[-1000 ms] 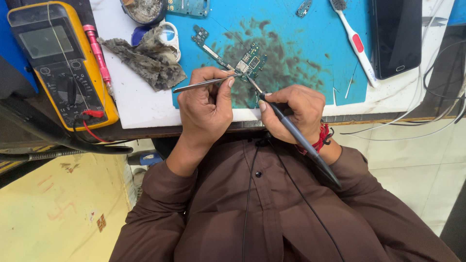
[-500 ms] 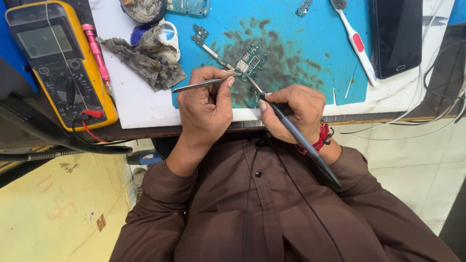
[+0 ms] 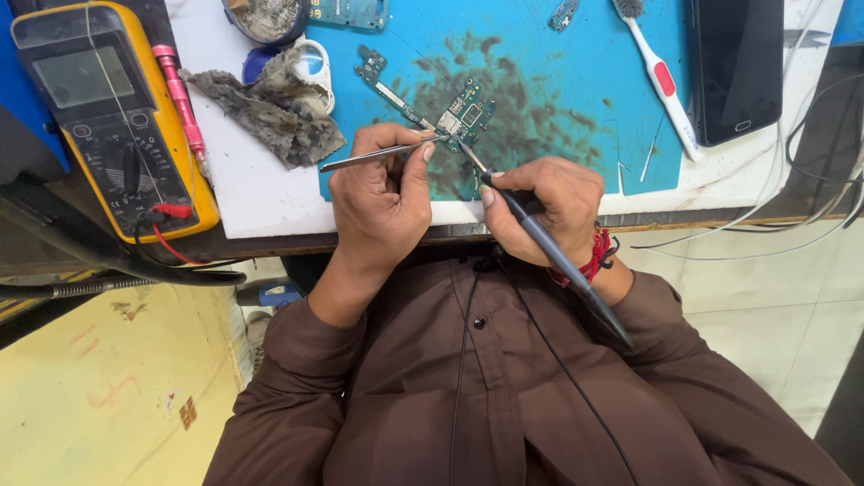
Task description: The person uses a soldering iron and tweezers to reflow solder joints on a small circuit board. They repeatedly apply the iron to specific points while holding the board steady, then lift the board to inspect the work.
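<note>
Now soldering iron (image 3: 540, 243) tip up-left, tweezers (image 3: 378, 155) level

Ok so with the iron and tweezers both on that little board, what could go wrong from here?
1. The soldering iron in the right hand has its tip right at the small circuit board, beside the tweezers held by the left hand; a slip could bridge or lift tiny parts.
2. The left-hand fingertips sit close to the tip, so a burn seems possible.
3. The iron's cable runs across the shirt and could tug the hand if it snags.

Circuit board (image 3: 461, 115) on mat (image 3: 558, 99)
</note>
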